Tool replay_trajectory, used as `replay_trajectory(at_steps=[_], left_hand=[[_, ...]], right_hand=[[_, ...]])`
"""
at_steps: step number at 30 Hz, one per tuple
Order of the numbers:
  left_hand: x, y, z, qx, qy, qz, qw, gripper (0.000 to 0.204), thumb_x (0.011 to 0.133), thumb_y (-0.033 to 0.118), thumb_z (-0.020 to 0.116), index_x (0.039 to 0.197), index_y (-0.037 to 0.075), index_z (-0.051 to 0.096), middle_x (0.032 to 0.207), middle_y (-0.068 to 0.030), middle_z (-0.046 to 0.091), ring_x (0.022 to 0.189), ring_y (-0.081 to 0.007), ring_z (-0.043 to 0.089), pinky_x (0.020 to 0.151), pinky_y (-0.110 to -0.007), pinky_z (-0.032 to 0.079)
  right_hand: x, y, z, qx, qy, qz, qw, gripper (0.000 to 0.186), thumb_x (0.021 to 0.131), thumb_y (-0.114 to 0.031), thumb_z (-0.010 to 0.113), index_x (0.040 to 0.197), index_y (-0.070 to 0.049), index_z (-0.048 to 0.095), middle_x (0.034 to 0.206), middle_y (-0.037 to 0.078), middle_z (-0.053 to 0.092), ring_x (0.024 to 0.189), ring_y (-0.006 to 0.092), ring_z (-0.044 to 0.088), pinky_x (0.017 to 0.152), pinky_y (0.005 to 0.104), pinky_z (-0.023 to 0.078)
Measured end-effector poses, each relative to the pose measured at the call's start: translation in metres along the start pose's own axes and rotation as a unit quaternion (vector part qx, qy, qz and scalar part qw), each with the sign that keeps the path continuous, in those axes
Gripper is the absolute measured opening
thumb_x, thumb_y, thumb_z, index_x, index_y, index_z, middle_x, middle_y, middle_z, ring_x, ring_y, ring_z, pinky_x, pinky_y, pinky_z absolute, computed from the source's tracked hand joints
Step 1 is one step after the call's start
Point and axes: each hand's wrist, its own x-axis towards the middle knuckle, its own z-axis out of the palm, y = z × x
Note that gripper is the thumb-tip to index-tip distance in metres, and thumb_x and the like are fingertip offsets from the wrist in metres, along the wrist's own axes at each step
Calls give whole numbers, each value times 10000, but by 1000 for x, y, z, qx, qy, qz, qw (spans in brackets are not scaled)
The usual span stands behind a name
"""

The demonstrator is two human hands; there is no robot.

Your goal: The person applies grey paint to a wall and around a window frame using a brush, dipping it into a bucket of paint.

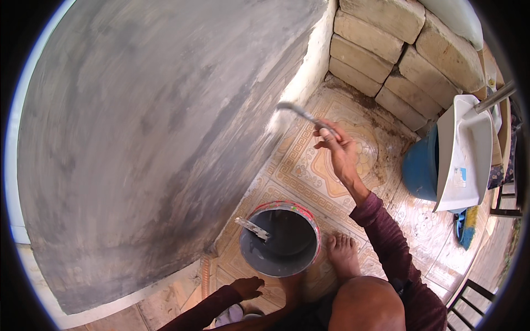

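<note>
My right hand (339, 149) is closed on the handle of a brush (295, 111), its grey, motion-blurred head near the lower edge of a wall (165, 121) coated in streaky grey, where a white unpainted strip shows along the corner. Below it, a round bucket (315, 229) with a red-flecked rim holds dark grey liquid (287, 254), and a spattered flat stick (251, 229) leans in it. My left hand (248, 287) hangs just below the bucket's left side, fingers loosely bent, with nothing visible in them.
Stacked pale blocks (370, 44) stand at the back right, on patterned floor tiles (303, 165). A blue tub (419, 165), white dustpan (458, 154) and blue-yellow broom head (466, 226) sit at right. My bare foot (345, 256) is beside the bucket; black metal bars (469, 300) show lower right.
</note>
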Motion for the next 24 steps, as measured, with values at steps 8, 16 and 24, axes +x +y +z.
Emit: replay_trajectory(at_steps=[8,16,24], left_hand=[[1,-5,11,11,-18,9,1000,454,895,315,632,1274,94,517,1211,-175,576,1100,-370,595,916,-475,486],[6,-4,-3,7,-17,7,1000,441,937,346,601,1279,85,507,1244,-177,563,1130,-348,586,949,-443,472],[4,-7,9,-15,-16,24,999,415,913,311,614,1256,100,514,1242,-171,559,1129,-370,578,944,-470,468]], right_hand=[[-56,-19,24,-160,-259,-58,951,303,927,-138,621,1192,3,660,951,62,657,822,143,589,722,272,501],[53,-24,-32,-15,49,-54,997,315,933,-197,650,1210,-50,671,965,54,670,813,112,616,654,263,554],[-28,-44,12,-142,-197,-121,962,308,939,-212,645,1198,-49,677,908,34,658,802,108,615,664,258,516]])
